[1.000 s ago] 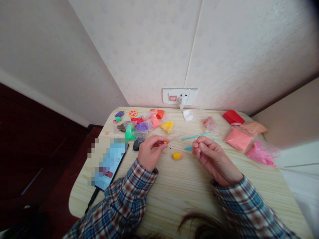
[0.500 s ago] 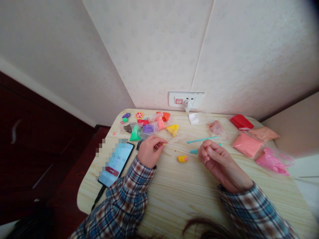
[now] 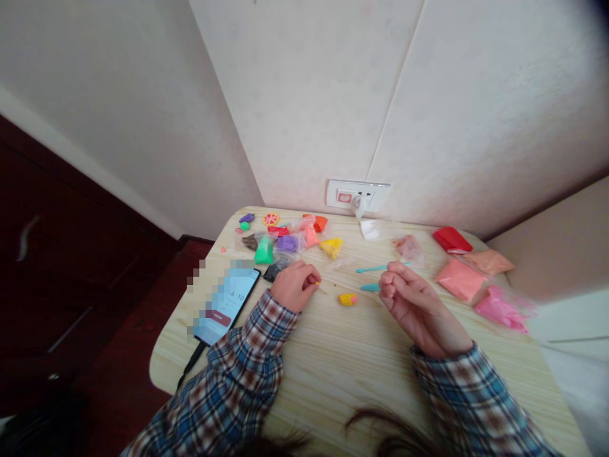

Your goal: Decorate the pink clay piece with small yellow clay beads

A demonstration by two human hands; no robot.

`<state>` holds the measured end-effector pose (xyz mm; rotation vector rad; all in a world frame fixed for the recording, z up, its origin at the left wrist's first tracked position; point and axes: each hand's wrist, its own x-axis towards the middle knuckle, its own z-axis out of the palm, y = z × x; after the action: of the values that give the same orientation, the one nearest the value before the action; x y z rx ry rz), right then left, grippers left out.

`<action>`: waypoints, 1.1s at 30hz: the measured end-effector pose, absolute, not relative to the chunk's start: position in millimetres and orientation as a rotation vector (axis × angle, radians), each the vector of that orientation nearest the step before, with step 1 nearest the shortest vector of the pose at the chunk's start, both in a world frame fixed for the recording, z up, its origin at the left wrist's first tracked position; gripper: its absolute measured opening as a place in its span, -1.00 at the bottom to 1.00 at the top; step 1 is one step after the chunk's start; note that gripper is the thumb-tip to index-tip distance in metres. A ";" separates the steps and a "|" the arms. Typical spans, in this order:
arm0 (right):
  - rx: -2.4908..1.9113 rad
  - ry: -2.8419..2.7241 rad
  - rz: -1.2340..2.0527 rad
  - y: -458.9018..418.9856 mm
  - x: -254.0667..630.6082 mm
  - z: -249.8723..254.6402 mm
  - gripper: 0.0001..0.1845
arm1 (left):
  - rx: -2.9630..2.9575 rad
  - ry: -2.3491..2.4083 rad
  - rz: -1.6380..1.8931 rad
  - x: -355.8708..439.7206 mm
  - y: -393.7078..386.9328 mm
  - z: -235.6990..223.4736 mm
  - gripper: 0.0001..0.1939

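Note:
My left hand point(image 3: 295, 287) is pinched around a tiny piece of yellow clay point(image 3: 317, 283), just above the table. To its right, a small yellow clay figure with a pink end point(image 3: 347, 299) lies on the wood. My right hand point(image 3: 419, 304) is raised over the table with thumb and fingertips pressed together; anything between them is too small to make out. Beside those fingers lie a thin turquoise modelling tool point(image 3: 373, 269) and a second turquoise tool point(image 3: 369, 287), partly hidden by the hand.
Bags of clay, among them green point(image 3: 264, 250), purple point(image 3: 288, 243) and yellow point(image 3: 332, 247), lie behind my left hand. A phone point(image 3: 227, 306) with a cable rests at left. More bags, red point(image 3: 451, 240) and coral point(image 3: 460, 279), sit at right. A wall socket point(image 3: 358, 195) is behind the table.
The camera view has shifted slightly. My left hand has turned a little, its pinched fingers now pointing lower, near the tabletop. My right hand stays closed in nearly the same place.

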<state>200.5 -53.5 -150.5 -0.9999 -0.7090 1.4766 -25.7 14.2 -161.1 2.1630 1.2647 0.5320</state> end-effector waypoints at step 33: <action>-0.832 -0.811 1.404 -38.2 217.7 -170.5 -0.79 | 2.306 0.819 1.153 -17.1 27.5 -168.7 -0.70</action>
<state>217.7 -38.2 -170.5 -0.8322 -0.8107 1.4044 -17.1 27.5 -168.7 2.3055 0.8194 1.1528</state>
